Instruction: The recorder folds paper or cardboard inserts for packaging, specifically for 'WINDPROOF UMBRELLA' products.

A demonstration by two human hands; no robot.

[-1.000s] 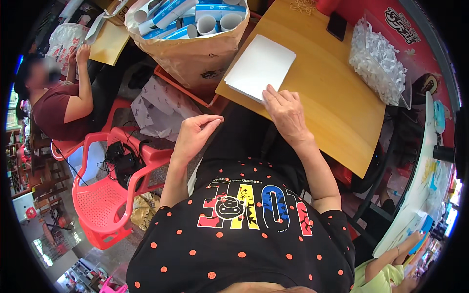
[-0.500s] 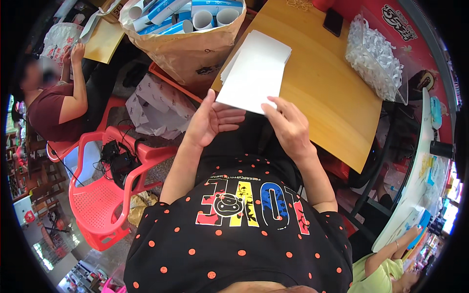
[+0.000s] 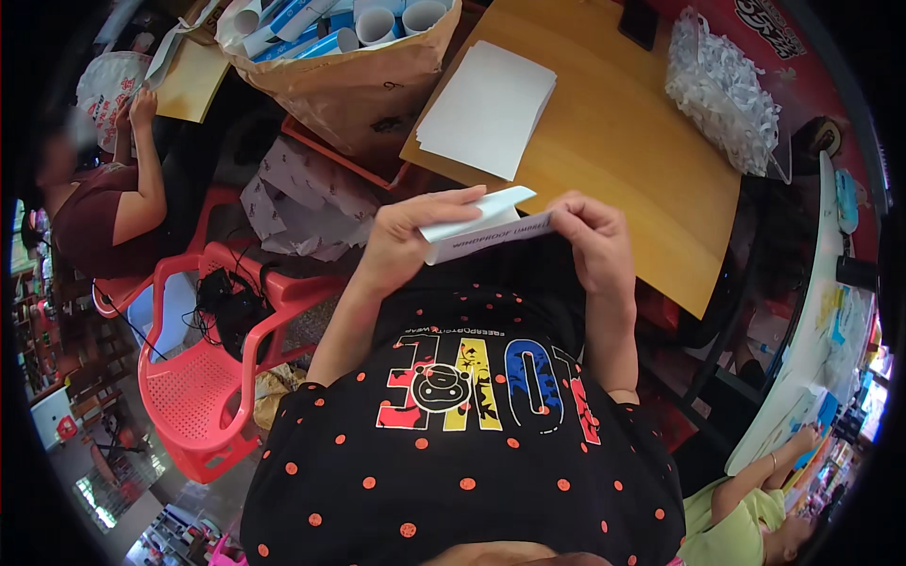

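A white printed card sheet (image 3: 495,236), bent over lengthwise with lettering on its near face, is held between my hands above the table's near edge. My left hand (image 3: 396,243) is closed around its left end, thumb lying on top. At the other end, my right hand (image 3: 599,241) pinches the card's right tip between thumb and fingers. Just beyond lies a stack of white sheets (image 3: 488,108), flat on the wooden table (image 3: 632,160) and slightly fanned at its edges. Neither hand touches the stack.
Left of the table stands a big brown paper bag (image 3: 349,99) full of blue-and-white tubes. A clear bag of white curled pieces (image 3: 722,104) and a dark phone (image 3: 639,24) are on the table. A red plastic chair (image 3: 198,387) stands left; two other people sit nearby.
My hands have come away from the stack toward me with one sheet, which is now bent over, its printed side showing. My left hand has closed on it; the stack stays on the table.
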